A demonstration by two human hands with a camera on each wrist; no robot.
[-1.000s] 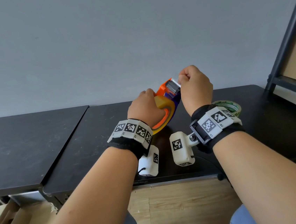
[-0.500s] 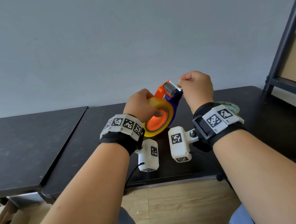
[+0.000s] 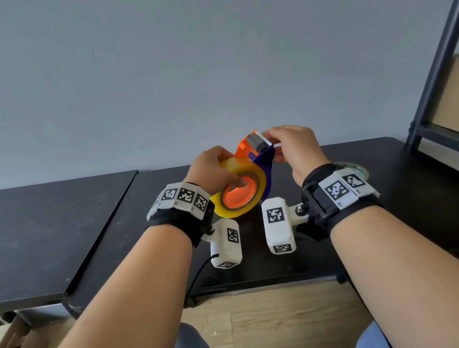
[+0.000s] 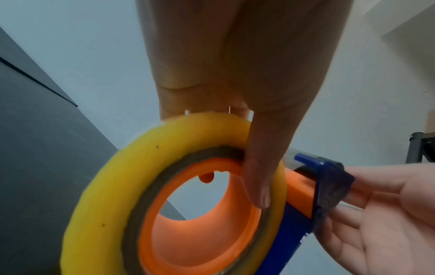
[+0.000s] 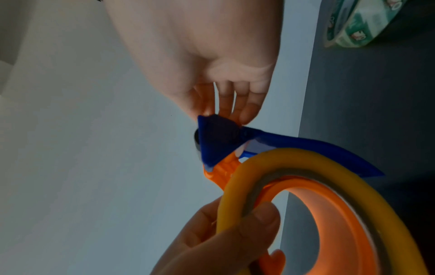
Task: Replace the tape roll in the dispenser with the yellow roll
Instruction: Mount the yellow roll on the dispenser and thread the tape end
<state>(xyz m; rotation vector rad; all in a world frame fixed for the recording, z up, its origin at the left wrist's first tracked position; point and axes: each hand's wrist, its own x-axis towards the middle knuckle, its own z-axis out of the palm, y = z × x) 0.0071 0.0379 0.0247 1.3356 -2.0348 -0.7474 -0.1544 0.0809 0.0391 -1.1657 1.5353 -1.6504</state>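
From the head camera, the dispenser [image 3: 254, 154] is held up in the air above the black surface [image 3: 396, 213], clear of it. It has an orange body and hub, a dark blue side plate and a grey roller with a toothed white edge at its top. The yellow roll [image 3: 238, 192] sits around the orange hub; it is glossy and translucent, with a thin brown core ring. The left hand [image 3: 211, 170] holds the roll, its grip closed with the thumb laid across the roll's face into the hub opening. The right hand [image 3: 293, 150] has its grip curled at the dispenser's top, fingertips at the toothed edge. Behind the right wrist a green-printed tape roll [image 3: 352, 168] lies on the surface.

From the left wrist, the yellow roll [image 4: 113, 186] fills the lower frame, its side a matt yellow with a few dark specks, the orange hub [image 4: 200, 232] glowing inside. The left thumb [image 4: 259, 176] crosses the roll's rim. The right hand's fingers [image 4: 376, 186] pinch the blue plate's [image 4: 329, 182] end.

From the right wrist, the right fingers [image 5: 237, 104] close on the blue tip of the dispenser [image 5: 219, 141], and the left thumb [image 5: 256, 221] presses the yellow roll [image 5: 294, 158]. The green-printed roll [image 5: 367, 24] lies on the surface beyond.
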